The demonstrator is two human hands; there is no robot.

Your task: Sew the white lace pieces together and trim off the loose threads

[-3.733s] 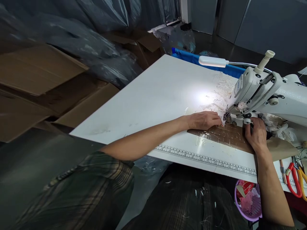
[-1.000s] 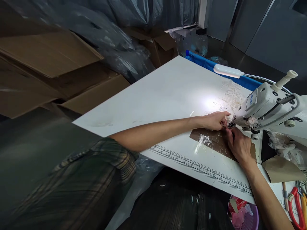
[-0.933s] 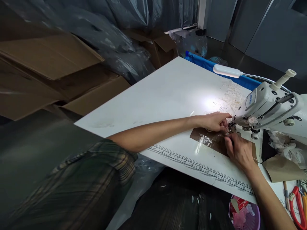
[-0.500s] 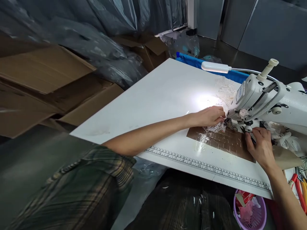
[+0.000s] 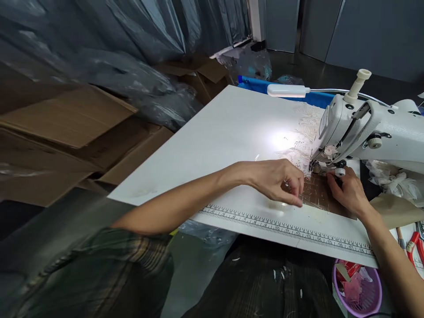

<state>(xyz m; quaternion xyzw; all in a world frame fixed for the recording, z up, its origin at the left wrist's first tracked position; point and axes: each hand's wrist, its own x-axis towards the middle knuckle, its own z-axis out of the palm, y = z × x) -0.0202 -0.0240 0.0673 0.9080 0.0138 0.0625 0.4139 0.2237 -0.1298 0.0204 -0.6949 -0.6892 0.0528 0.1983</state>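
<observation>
Lace fabric (image 5: 303,145) is spread on the white tabletop (image 5: 215,132), lit by the lamp (image 5: 286,90), with its near end drawn up to the needle end of the sewing machine (image 5: 364,128).

Cardboard boxes (image 5: 66,119) and grey plastic sheeting (image 5: 139,84) are crowded just beyond the tabletop's left edge. A wide stretch of white surface separates that edge from the hands. A printed ruler (image 5: 281,224) is run along the near edge.

The left hand (image 5: 274,181) is held palm down and loosely curled. Its fingertips are set at the left end of a brown taped patch (image 5: 316,196); whether anything is pinched cannot be told. The right hand (image 5: 347,192) is laid on the same patch, just below the machine's presser foot. Its fingers are stretched toward the lace there, but a grip cannot be made out.

Brown paper (image 5: 391,207) is lying right of that hand, and red-handled scissors (image 5: 414,243) are seen at the far right. Below the near edge, a purple basket (image 5: 372,304) is filled with pink and red scraps (image 5: 353,282).
</observation>
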